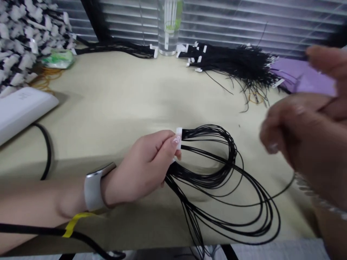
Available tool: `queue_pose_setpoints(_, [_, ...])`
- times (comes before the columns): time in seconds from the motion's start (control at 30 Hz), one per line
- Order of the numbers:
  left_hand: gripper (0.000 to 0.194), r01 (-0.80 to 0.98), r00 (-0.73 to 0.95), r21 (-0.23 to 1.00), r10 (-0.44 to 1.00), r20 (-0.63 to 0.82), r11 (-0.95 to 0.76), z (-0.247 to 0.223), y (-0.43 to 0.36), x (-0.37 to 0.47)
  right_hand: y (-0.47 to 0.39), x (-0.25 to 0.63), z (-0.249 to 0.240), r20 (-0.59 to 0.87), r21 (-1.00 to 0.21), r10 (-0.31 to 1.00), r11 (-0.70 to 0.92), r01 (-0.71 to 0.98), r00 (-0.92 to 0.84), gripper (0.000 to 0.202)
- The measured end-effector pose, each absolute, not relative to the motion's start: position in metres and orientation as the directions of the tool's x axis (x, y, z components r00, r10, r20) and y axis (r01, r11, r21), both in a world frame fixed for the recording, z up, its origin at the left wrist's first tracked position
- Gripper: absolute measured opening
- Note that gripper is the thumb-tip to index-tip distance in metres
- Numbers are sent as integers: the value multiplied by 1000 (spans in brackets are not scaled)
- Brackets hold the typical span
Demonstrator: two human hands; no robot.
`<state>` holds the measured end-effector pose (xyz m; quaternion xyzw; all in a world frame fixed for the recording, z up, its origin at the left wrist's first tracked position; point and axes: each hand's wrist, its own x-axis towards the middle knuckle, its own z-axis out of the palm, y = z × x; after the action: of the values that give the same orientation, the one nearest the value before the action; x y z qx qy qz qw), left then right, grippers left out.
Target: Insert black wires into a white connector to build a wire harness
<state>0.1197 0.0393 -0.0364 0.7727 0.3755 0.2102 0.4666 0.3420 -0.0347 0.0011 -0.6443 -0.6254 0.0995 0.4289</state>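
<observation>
My left hand (151,162) is closed around a white connector (179,138), thumb pressed on its face. From the connector, thin black wires (231,144) loop out to the right and curve back under my hand. More wire strands hang over the table's front edge. My right hand (306,126) is raised at the right, off the table and smeared by motion. Its fingers look partly curled, with one digit lifted apart. A single wire (282,191) runs from the loops to behind this hand; whether the fingers hold it is hidden.
Black wires with white connectors (225,59) lie at the back right by a purple sheet (314,77). A clear bottle (168,39) stands near the blinds. At left are a large pile of white-ended wires (21,39), a white device (24,112) and a black cable (48,148).
</observation>
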Motion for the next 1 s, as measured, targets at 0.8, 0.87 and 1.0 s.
queue_pose_setpoints(0.8, [33,276,764,916,645,-25,-292,-35,43,119,-42,303,-23,475,-263,844,406,875,-248,5])
queue_pose_setpoints(0.87, [33,268,768,919,640,-23,-288,-35,42,118,-42,302,-22,500,-224,823,425,877,-271,4])
queue_pose_setpoints(1.0, [33,257,773,920,634,-13,-295,-34,41,118,-42,300,-19,483,-235,828,435,869,-285,8])
